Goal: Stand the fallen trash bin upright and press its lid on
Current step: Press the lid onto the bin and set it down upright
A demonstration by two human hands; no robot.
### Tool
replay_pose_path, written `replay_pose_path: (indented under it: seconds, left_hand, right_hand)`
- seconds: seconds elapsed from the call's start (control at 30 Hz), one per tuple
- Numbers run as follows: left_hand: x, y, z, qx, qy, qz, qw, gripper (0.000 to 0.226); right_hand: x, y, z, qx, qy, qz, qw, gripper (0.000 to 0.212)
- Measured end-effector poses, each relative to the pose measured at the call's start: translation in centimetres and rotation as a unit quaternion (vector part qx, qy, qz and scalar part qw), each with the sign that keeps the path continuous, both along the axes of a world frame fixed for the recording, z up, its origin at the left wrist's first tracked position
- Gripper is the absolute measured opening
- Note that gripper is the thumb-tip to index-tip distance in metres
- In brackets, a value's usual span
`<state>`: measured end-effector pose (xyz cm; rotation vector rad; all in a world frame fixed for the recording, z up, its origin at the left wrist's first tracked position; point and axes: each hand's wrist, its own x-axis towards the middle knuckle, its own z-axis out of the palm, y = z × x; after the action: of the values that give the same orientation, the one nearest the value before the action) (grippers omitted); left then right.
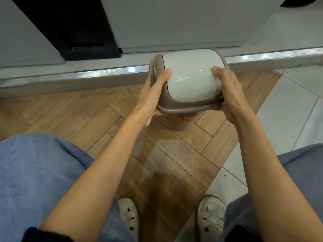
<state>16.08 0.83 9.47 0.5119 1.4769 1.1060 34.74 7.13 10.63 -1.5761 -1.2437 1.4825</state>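
A small taupe trash bin [181,124] stands upright on the wooden floor, mostly hidden under its lid. The lid [189,76] is taupe with a pale grey swing flap and sits on top of the bin. My left hand [153,95] grips the lid's left side, thumb on the flap and fingers under the rim. On the lid's right side is my right hand [227,91], its thumb on the flap's edge. An orange sticker [184,119] shows on the bin's front.
A raised grey step with a metal edge strip [104,71] runs right behind the bin. A dark panel [73,27] and white wall stand beyond it. Pale tiles [288,105] lie to the right. My knees and both shoes [211,213] are below.
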Motion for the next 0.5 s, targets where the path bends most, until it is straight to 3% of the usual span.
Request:
replay_pose_path:
  seconds: [0.1, 0.33, 0.5]
  left_hand:
    - [0.3, 0.0, 0.1, 0.001, -0.003, 0.012, 1.0, 0.072]
    - [0.7, 0.3, -0.3, -0.014, 0.026, 0.02, 0.999, 0.089]
    - [0.1, 1.5, -0.1, -0.008, 0.018, 0.016, 1.0, 0.068]
  right_hand:
    - [0.0, 0.4, -0.1, -0.002, 0.008, -0.01, 1.0, 0.038]
    - [0.3, 0.3, -1.0, 0.019, 0.022, -0.021, 0.999, 0.064]
    - [-0.3, 1.5, -1.1, 0.016, 0.027, -0.015, 0.999, 0.064]
